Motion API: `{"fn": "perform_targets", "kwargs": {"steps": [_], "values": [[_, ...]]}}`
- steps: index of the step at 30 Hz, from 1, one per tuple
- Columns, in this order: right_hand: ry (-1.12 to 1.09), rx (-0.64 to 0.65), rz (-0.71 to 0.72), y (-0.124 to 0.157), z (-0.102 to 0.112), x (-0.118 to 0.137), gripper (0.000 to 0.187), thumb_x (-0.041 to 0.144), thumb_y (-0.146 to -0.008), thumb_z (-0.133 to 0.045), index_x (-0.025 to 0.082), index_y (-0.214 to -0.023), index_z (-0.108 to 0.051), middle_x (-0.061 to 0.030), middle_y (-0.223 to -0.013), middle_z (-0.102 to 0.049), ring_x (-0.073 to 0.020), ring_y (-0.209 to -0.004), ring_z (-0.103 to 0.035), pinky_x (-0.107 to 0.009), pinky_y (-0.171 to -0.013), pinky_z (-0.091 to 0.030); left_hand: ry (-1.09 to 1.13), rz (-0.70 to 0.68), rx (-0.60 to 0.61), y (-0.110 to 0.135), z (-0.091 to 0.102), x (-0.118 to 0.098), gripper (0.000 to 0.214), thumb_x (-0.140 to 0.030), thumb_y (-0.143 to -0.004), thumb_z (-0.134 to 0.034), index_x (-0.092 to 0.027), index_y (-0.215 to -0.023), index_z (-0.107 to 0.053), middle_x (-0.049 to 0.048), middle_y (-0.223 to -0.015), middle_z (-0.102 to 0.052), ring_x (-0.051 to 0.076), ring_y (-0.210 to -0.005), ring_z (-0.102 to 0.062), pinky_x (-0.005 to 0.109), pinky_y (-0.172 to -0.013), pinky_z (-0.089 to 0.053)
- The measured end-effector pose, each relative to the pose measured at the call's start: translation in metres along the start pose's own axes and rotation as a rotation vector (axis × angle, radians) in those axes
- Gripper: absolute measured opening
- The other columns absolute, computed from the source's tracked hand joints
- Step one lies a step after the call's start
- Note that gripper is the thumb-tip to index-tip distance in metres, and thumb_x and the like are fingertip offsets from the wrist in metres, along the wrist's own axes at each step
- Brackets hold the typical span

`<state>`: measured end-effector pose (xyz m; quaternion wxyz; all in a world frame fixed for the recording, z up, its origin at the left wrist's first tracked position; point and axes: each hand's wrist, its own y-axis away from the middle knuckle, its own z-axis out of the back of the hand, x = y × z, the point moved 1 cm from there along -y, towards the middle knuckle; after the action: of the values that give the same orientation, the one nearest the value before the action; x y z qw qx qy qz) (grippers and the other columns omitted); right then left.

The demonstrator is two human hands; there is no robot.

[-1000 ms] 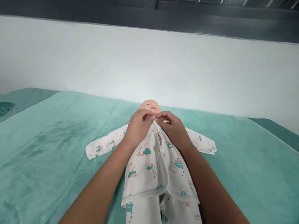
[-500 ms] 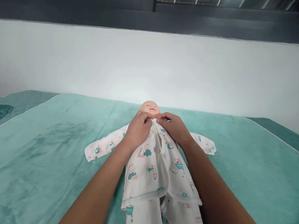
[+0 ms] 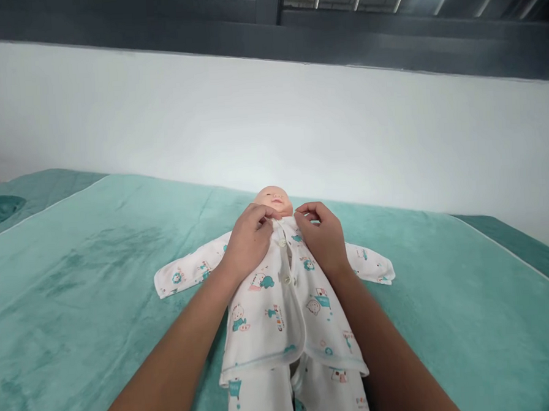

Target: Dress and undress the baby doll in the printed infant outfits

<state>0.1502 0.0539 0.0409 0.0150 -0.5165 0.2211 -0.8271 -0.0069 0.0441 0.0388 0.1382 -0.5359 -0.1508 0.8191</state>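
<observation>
A baby doll (image 3: 274, 197) lies on its back, head toward the wall, arms spread out to the sides. It wears a white printed baby shirt (image 3: 266, 316) with buttons down the front, and matching pants (image 3: 261, 399). At the left side of the neckline, my left hand (image 3: 254, 234) is closed with its fingertips on the shirt's collar. My right hand (image 3: 322, 230) is curled at the collar's right side, thumb and forefinger pinched on the edge. Two buttons show along the front below my hands, and the shirt's lower front edges hang apart.
A teal plush cover (image 3: 446, 319) lies beneath the doll. Behind its head rises a white wall (image 3: 270, 120), with a dark window frame (image 3: 155, 28) above. Darker teal fabric (image 3: 1, 210) lies at the far left.
My hands have drawn apart at the neckline, the right one shifting slightly right and the left one slightly left. More of the collar between them shows.
</observation>
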Motion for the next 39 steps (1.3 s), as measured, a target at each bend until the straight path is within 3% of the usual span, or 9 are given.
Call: {"fn": "perform_targets", "kwargs": {"steps": [6,12,17,20,22,26,29,39], "values": [[0.225,0.393,-0.014,0.022,0.018,0.036,0.035,0.048,-0.081,-0.057,0.022,-0.059,-0.049,0.0024,-0.057,-0.050,-0.0122,-0.051,-0.039,-0.028,-0.047,-0.027,0.088,0.003,0.142,0.019,0.014,-0.008,0.016,-0.020,-0.086,-0.047,-0.024,-0.088,-0.063,0.0004,-0.100,-0.062,0.016,-0.092,-0.057,0.028,-0.083,-0.043],[0.352,0.551,0.006,0.028,0.034,0.044,0.028,0.041,-0.083,-0.056,0.023,-0.062,-0.057,0.0017,-0.056,-0.053,-0.0115,-0.047,-0.037,-0.028,-0.044,-0.023,0.064,-0.048,0.315,0.021,0.023,-0.008,0.011,-0.031,-0.085,-0.058,-0.026,-0.089,-0.067,0.0028,-0.104,-0.059,0.020,-0.106,-0.054,0.032,-0.090,-0.042],[0.304,0.643,-0.028,0.032,0.044,0.048,0.017,0.035,-0.078,-0.062,0.023,-0.065,-0.063,-0.0001,-0.063,-0.060,-0.0122,-0.049,-0.041,-0.027,-0.043,-0.024,0.058,-0.068,0.356,0.021,0.026,-0.011,0.010,-0.035,-0.083,-0.061,-0.028,-0.085,-0.068,0.0025,-0.110,-0.056,0.022,-0.114,-0.050,0.035,-0.097,-0.040],[0.287,0.631,-0.044,0.035,0.044,0.048,0.017,0.030,-0.077,-0.061,0.022,-0.062,-0.061,0.0012,-0.059,-0.056,-0.0117,-0.050,-0.040,-0.026,-0.044,-0.025,0.056,-0.099,0.345,0.022,0.025,-0.014,0.008,-0.031,-0.083,-0.061,-0.027,-0.082,-0.068,0.0023,-0.105,-0.059,0.022,-0.116,-0.049,0.034,-0.098,-0.039],[0.149,0.613,-0.092,0.037,0.041,0.044,0.017,0.030,-0.078,-0.059,0.021,-0.064,-0.060,0.0019,-0.060,-0.053,-0.0118,-0.053,-0.041,-0.026,-0.047,-0.029,0.088,-0.097,0.289,0.023,0.023,-0.016,0.009,-0.028,-0.083,-0.059,-0.025,-0.081,-0.067,0.0023,-0.100,-0.061,0.021,-0.110,-0.052,0.033,-0.094,-0.041],[-0.247,0.487,-0.243,0.042,0.035,0.029,0.014,0.034,-0.080,-0.060,0.021,-0.074,-0.062,0.0036,-0.061,-0.050,-0.0108,-0.054,-0.043,-0.025,-0.051,-0.033,0.191,0.022,0.200,0.028,0.020,-0.021,0.012,-0.029,-0.086,-0.054,-0.023,-0.083,-0.063,0.0003,-0.083,-0.062,0.016,-0.080,-0.057,0.028,-0.075,-0.046],[-0.359,0.441,-0.279,0.044,0.031,0.020,0.012,0.032,-0.077,-0.064,0.021,-0.076,-0.064,0.0039,-0.062,-0.051,-0.0096,-0.054,-0.042,-0.024,-0.052,-0.032,0.225,0.085,0.204,0.030,0.020,-0.023,0.014,-0.032,-0.085,-0.054,-0.023,-0.082,-0.063,-0.0026,-0.071,-0.056,0.012,-0.065,-0.051,0.024,-0.064,-0.043],[-0.505,0.398,-0.338,0.045,0.026,0.014,0.013,0.033,-0.071,-0.073,0.022,-0.077,-0.070,0.0040,-0.062,-0.054,-0.0093,-0.055,-0.042,-0.024,-0.054,-0.033,0.237,0.067,0.228,0.028,0.019,-0.016,0.020,-0.039,-0.085,-0.056,-0.021,-0.084,-0.066,-0.0008,-0.076,-0.060,0.013,-0.066,-0.050,0.023,-0.060,-0.039]]}}
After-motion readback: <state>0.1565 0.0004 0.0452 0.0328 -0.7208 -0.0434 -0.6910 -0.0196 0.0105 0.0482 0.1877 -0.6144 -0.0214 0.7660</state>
